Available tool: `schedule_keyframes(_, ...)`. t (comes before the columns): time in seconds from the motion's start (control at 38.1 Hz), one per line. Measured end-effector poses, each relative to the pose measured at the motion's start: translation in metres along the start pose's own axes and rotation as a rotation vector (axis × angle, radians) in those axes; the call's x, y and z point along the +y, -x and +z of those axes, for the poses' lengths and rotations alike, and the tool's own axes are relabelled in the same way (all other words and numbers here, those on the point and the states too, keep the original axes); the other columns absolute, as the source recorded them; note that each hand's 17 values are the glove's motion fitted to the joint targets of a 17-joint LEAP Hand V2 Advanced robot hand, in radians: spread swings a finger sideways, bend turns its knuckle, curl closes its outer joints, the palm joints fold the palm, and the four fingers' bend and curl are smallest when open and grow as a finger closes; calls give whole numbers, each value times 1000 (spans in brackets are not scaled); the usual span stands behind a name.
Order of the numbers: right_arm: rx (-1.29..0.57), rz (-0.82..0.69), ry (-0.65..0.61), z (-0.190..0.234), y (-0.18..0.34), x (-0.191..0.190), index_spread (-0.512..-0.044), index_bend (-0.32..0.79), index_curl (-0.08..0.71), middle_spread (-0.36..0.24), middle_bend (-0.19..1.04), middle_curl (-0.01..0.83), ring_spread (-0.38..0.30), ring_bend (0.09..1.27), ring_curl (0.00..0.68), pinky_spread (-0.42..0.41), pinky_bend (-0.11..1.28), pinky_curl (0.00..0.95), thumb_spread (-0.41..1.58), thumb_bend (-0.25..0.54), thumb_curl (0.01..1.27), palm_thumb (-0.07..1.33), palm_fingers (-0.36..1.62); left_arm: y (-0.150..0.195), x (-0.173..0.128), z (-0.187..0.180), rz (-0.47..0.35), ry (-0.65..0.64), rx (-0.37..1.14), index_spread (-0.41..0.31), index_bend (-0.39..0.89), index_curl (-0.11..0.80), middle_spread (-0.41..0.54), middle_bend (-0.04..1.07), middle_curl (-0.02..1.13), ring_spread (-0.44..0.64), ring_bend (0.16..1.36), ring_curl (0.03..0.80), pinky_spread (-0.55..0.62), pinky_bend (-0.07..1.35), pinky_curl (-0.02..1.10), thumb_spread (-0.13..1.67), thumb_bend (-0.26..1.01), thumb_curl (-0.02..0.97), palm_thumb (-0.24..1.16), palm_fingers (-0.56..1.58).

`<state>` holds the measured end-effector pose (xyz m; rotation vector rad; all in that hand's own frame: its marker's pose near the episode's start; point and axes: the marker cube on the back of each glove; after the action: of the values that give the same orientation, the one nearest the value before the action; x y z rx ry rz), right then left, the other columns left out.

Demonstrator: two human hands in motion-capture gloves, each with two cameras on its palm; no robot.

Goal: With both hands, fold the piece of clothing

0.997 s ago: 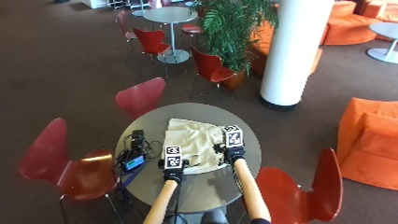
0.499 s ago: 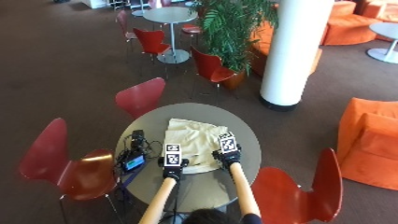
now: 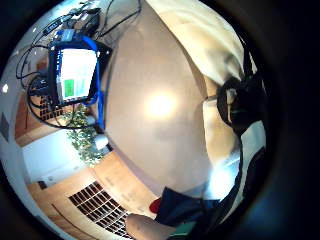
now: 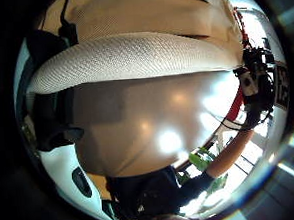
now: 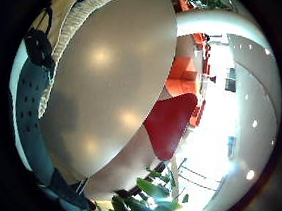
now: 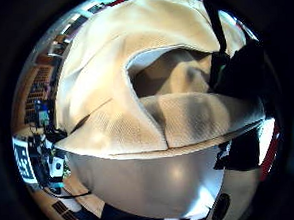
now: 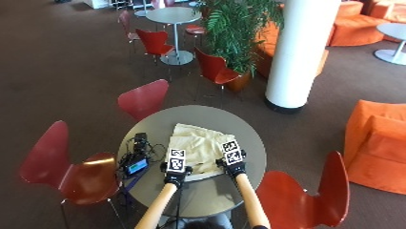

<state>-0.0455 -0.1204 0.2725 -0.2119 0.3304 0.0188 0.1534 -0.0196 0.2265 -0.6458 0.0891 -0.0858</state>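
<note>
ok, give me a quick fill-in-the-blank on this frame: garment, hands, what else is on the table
1. The cream garment lies on a round ____ table.
2. The left hand and right hand both sit at the garment's ____ edge, the one closest to the person.
3. Beside the garment, on the person's left, a small device with a lit ____ lies among black cables.

Missing words: grey; near; screen

Cream piece of clothing [image 7: 198, 145], near edge raised off round table [image 7: 152, 129].
</note>
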Motion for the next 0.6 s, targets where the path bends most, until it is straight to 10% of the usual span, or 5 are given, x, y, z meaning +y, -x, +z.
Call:
schedule_keyframes(0.34, -47, -391, -134, 10, 10, 108, -301, 153, 365, -268, 204, 422, -287, 503, 414, -333, 539, 379, 675, -30, 615, 1022, 1233, 35, 124, 26, 451, 162, 96, -249, 110, 391, -289, 289, 524, -334, 483, 438, -435, 637, 411, 1034, -6, 528, 923, 1238)
schedule_keyframes(0.47, -33, -395, -99, -30, 1, 130, -299, 151, 370, -271, 213, 435, -285, 511, 422, -343, 541, 378, 618, -30, 635, 1018, 1240, 42, 145, -14, 442, 67, 40, -247, 114, 381, -291, 304, 541, -344, 532, 459, -443, 691, 431, 976, -7, 569, 950, 1242)
schedule_keyframes(0.6, -20, -346, -21, -63, -7, 96, -296, 149, 374, -272, 224, 449, -282, 516, 427, -347, 541, 376, 575, -29, 653, 1016, 1240, 52, 109, -61, 250, -67, -98, -247, 127, 379, -294, 325, 557, -349, 562, 474, -445, 718, 444, 940, -10, 605, 957, 1234)
